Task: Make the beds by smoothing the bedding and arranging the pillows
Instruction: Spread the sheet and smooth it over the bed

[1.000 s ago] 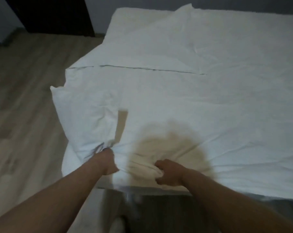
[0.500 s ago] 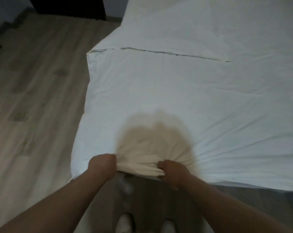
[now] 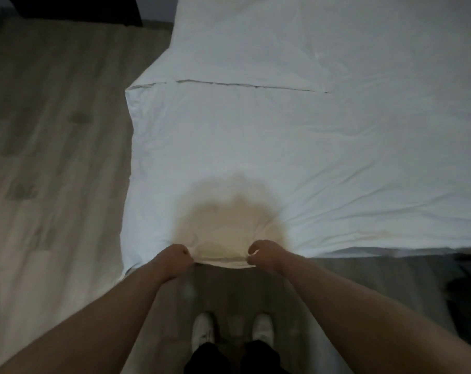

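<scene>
White bedding (image 3: 296, 147) lies spread across the bed (image 3: 323, 36), seen from above by a person standing at its near end on a wood floor (image 3: 53, 130). Both hands are curled tight on the near hem. The left hand (image 3: 176, 256) and right hand (image 3: 264, 255) each bunch the cloth in a fist, near one another, on either side of a yellow-brown stain (image 3: 229, 222). Creases (image 3: 350, 209) fan out from the right hand toward the far right. Judging from this, the pull should be even and low toward the body. The hands should then move wider apart, because a narrow grip gathers the cloth into radiating folds instead of flattening it. No pillows are in view.
</scene>
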Motion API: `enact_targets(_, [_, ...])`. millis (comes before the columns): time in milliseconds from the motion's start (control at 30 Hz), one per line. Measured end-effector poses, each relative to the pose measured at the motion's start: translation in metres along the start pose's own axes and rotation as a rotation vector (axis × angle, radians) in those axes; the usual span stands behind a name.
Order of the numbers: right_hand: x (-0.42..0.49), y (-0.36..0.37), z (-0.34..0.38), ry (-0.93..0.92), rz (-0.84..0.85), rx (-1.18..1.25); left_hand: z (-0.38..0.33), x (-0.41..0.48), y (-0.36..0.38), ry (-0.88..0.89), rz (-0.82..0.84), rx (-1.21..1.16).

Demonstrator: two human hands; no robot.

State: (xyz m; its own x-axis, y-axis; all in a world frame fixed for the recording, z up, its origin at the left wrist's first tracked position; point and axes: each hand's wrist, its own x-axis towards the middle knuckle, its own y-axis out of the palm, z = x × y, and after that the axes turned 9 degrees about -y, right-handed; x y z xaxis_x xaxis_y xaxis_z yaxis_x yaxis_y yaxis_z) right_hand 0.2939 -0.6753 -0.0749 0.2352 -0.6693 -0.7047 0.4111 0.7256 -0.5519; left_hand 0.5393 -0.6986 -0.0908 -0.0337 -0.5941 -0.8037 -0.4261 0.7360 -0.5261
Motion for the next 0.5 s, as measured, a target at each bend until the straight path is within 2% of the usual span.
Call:
enact_targets(167, [-0.071,0.009,0.029,0.05,-0.017,0.072,0.043,-0.085,0.005,0.002,0.056,-0.127])
enact_targets(333, [-0.12,0.025,0.06,0.013,-0.049,0.059,0.093,-0.156,-0.013,-0.019,-0.042,-0.237])
enact_targets(500, [-0.128,0.028,0.115,-0.034,-0.087,0.032,0.161,-0.199,-0.036,-0.084,-0.156,-0.362])
